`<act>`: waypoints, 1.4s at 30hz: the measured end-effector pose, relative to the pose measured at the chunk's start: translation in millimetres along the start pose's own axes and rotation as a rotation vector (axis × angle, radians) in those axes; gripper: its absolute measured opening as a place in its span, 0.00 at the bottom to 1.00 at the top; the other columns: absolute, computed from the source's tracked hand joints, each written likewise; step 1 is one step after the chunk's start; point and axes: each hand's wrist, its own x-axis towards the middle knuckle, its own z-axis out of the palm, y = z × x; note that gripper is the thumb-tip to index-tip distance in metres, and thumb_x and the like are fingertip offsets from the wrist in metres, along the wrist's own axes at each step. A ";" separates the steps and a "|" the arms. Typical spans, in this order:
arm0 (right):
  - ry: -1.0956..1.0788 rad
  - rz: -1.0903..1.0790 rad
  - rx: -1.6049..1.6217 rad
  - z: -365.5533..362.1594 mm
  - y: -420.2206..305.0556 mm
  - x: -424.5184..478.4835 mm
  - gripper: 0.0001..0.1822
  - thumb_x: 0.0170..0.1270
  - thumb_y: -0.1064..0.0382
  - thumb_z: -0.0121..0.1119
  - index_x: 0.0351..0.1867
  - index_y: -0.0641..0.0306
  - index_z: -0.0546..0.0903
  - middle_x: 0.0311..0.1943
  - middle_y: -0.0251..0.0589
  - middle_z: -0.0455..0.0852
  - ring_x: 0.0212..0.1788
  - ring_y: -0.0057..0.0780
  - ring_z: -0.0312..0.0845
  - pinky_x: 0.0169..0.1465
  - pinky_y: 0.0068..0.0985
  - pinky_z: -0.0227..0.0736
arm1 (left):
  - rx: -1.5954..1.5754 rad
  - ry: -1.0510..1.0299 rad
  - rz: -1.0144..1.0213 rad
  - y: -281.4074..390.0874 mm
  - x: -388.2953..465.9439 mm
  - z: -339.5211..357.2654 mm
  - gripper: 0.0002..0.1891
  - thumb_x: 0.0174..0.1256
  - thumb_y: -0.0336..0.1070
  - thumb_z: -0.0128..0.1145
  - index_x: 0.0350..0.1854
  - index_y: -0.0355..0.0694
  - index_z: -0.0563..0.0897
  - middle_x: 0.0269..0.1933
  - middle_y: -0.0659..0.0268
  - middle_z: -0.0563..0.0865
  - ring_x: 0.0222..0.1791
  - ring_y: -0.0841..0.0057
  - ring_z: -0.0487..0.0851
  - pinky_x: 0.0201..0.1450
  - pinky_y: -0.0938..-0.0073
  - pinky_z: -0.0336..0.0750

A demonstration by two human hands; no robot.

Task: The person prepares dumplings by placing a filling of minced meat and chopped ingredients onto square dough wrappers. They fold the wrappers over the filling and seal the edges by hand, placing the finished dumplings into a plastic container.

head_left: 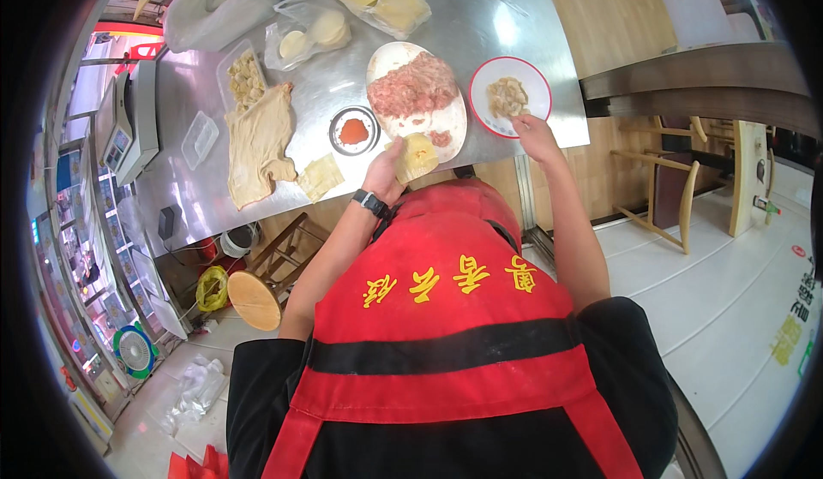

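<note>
My left hand [386, 174] holds a square yellow dough wrapper [416, 157] with a small orange spot on it, over the lower edge of an oval plate [455, 148] of minced meat [421, 87]. At a red-rimmed plate [479, 113], the fingers of my right hand [533, 133] touch the near edge of a pile of pale, shiny pieces, perhaps shrimp [508, 95]; whether they grip one cannot be told. Left of the meat is a round metal dish [334, 145] of orange-red filling or roe [354, 132]. More square wrappers [320, 177] lie on the table's near edge.
Beige cloth [260, 145] lies on the metal table [212, 212], beside a plastic tub of folded dumplings [245, 80] and an empty clear tub [200, 139]. Bagged wrappers [386, 3], bagged round wrappers [315, 32] and a scale [138, 119] stand farther off. A wooden stool [255, 299] is below left.
</note>
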 end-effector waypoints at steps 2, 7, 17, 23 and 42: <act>0.029 -0.038 -0.004 9.6 10.0 7.9 0.18 0.65 0.56 0.54 0.45 0.70 0.82 0.35 0.47 0.86 0.38 0.33 0.81 0.44 0.28 0.73 | 0.021 0.016 -0.025 -3.0 5.3 7.5 0.22 0.77 0.44 0.40 0.62 0.31 0.68 0.60 0.53 0.77 0.58 0.60 0.78 0.62 0.60 0.72; -0.066 0.183 0.185 -22.6 -45.4 -15.0 0.17 0.67 0.56 0.54 0.46 0.70 0.82 0.33 0.38 0.84 0.31 0.23 0.75 0.38 0.24 0.71 | 0.051 0.023 -0.018 -1.9 -1.6 19.7 0.23 0.77 0.44 0.39 0.63 0.31 0.67 0.60 0.53 0.77 0.59 0.61 0.77 0.63 0.60 0.71; -0.049 -0.005 -0.546 -60.2 -30.4 -2.7 0.15 0.59 0.53 0.59 0.39 0.60 0.85 0.37 0.45 0.87 0.41 0.39 0.83 0.46 0.31 0.75 | 0.104 -0.005 -0.044 0.7 -3.0 42.0 0.24 0.78 0.44 0.36 0.64 0.30 0.66 0.61 0.54 0.77 0.61 0.63 0.76 0.65 0.63 0.70; -0.123 -0.031 -0.651 -60.6 -39.1 3.0 0.14 0.59 0.52 0.58 0.40 0.56 0.86 0.38 0.43 0.87 0.42 0.40 0.83 0.47 0.32 0.75 | 0.050 -0.113 -0.076 -16.1 33.6 12.4 0.23 0.76 0.44 0.41 0.64 0.31 0.67 0.61 0.54 0.77 0.60 0.64 0.77 0.64 0.62 0.70; -0.181 -0.053 -0.682 -75.1 -49.4 2.0 0.14 0.59 0.52 0.55 0.39 0.53 0.86 0.41 0.43 0.86 0.45 0.42 0.81 0.49 0.36 0.75 | 0.094 0.016 -0.074 -38.0 42.4 34.8 0.20 0.74 0.45 0.47 0.56 0.33 0.74 0.51 0.59 0.82 0.50 0.68 0.83 0.54 0.65 0.78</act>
